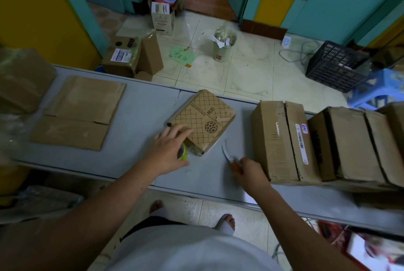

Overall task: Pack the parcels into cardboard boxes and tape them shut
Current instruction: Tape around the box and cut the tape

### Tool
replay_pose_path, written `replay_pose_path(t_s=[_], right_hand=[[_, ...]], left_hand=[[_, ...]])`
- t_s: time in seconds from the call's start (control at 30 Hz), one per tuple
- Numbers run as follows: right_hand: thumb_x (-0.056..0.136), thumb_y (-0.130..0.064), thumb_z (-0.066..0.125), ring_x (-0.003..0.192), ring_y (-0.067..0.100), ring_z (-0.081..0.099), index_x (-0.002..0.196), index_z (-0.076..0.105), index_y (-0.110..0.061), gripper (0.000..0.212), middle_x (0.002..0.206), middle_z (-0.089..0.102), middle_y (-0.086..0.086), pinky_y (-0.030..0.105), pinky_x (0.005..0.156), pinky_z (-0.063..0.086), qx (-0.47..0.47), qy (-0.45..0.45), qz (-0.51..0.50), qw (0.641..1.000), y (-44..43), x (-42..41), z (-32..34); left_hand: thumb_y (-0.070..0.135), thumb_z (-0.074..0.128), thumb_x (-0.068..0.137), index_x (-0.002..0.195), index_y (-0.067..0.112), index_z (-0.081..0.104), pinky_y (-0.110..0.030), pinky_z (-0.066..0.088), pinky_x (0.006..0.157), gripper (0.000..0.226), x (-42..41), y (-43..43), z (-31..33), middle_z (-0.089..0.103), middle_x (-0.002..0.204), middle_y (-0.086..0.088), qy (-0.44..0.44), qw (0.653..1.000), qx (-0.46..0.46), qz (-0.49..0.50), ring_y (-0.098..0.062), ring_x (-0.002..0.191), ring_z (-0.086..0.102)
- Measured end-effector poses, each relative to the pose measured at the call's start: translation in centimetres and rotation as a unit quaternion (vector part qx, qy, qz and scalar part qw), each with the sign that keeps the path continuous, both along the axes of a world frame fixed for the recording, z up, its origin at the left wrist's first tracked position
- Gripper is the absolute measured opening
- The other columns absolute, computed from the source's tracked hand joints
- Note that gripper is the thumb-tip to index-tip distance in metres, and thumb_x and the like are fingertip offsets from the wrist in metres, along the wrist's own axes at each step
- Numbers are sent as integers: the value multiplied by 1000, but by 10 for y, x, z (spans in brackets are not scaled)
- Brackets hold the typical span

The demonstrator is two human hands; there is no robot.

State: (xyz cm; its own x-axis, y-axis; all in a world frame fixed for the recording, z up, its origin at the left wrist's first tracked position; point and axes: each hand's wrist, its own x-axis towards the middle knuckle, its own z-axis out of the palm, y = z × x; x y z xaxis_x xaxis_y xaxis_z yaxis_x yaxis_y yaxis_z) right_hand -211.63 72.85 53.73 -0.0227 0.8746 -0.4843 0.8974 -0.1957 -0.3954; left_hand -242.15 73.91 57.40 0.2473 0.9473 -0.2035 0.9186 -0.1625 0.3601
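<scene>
The patterned box (203,120) lay on the surface (142,117). A tape roll (183,152) was grasped by the left grip (168,150) at its near corner, an orange-handled knife (227,155) by the right grip (249,172). Tape was best held taut and cut close to the box.

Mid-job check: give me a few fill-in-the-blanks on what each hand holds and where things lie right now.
1. The left hand grips the yellow-green tape roll beside the lattice-patterned cardboard box on the grey ____.
2. The right hand holds a curved-bladed knife by its ____ handle.
3. The flattened plain cardboard sheets lie to the person's ____.
Missing: table; orange; left.
</scene>
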Motion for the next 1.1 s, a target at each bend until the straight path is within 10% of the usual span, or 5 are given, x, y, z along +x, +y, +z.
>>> replay_pose_path(t_s=[0.17, 0.5, 1.1], right_hand=[[109, -29, 50, 69, 12, 60, 102, 64, -13, 23, 86, 64, 4, 22, 57, 40, 38, 50, -37, 997, -19, 7, 10], [108, -32, 51, 72, 12, 67, 109, 64, -25, 15, 85, 72, -4, 29, 66, 54, 52, 236, 81, 967, -48, -37, 61], [109, -31, 46, 69, 24, 65, 84, 64, -8, 38, 79, 69, 10, 38, 68, 52, 47, 135, 93, 985, -24, -88, 45]], left_hand=[[66, 88, 67, 160, 55, -3, -67, 28, 120, 131, -5, -1, -2, -23, 171, 10, 31, 996, -57, 54, -37, 160, 0], [28, 95, 70, 157, 62, -12, -30, 54, 84, 142, -15, 1, 6, -41, 162, 21, -30, 995, -91, 9, -34, 157, 24], [22, 95, 72, 153, 61, -25, -54, 40, 119, 150, -19, 4, 6, -58, 149, 22, 6, 987, -161, -15, -33, 161, -6]])
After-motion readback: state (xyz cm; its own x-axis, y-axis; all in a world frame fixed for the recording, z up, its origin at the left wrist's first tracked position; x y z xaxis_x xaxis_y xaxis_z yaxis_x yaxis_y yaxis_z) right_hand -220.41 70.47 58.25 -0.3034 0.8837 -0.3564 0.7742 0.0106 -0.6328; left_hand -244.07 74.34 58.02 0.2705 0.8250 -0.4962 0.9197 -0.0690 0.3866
